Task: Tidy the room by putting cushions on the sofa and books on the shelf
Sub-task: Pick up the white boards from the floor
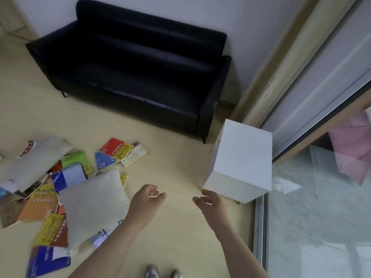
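Your left hand (147, 199) and right hand (208, 201) hover loosely curled, empty; tidying looks unstarted, so grab the near cushion (94, 203) for the sofa (140, 77).

Room interior. A pale wood-toned floor (176, 237) filled the lower centre of the frame, and a plain white wall (200, 15) ran along the top. A black sofa (130, 63) stood against that wall at upper centre. A white cabinet (241, 157) stood right of centre, just beside a sliding glass door (321, 207) along the right edge. The light was soft and dim.
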`<state>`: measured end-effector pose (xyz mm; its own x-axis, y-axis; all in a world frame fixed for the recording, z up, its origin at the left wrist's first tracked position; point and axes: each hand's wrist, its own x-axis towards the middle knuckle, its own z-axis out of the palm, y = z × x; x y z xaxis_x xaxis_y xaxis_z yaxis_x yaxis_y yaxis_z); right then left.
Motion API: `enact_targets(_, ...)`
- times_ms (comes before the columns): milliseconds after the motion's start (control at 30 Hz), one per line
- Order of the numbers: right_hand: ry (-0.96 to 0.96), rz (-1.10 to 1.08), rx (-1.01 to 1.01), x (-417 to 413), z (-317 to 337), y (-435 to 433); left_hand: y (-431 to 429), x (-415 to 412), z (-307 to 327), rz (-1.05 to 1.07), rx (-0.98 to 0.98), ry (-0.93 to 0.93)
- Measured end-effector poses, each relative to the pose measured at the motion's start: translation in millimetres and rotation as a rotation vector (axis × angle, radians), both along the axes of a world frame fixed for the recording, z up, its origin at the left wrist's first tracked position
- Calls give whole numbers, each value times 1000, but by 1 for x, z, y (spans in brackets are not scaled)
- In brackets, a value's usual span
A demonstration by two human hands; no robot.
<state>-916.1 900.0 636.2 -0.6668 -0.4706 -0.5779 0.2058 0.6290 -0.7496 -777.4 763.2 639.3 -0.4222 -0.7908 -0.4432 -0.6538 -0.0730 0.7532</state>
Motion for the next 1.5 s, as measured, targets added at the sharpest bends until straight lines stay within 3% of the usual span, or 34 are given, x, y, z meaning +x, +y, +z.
enact_targets(433, 69, 234, 14, 50, -1, 11, 53, 75, 0, 211, 38, 14)
enact_targets(867, 63, 523, 51, 158, -9, -31, 54, 213, -10, 458, 26, -2)
enact_targets(1167, 16, 769, 66, 354, -17, -111, 18, 419, -12, 715, 93, 7)
enact_targets(1333, -20, 805, 63, 467, -16, -159, -11, 531, -15, 734, 81, -45)
enact_targets(1500, -58, 838, 83, 524, -17, -187, -35, 587, -20, 781, 91, -54)
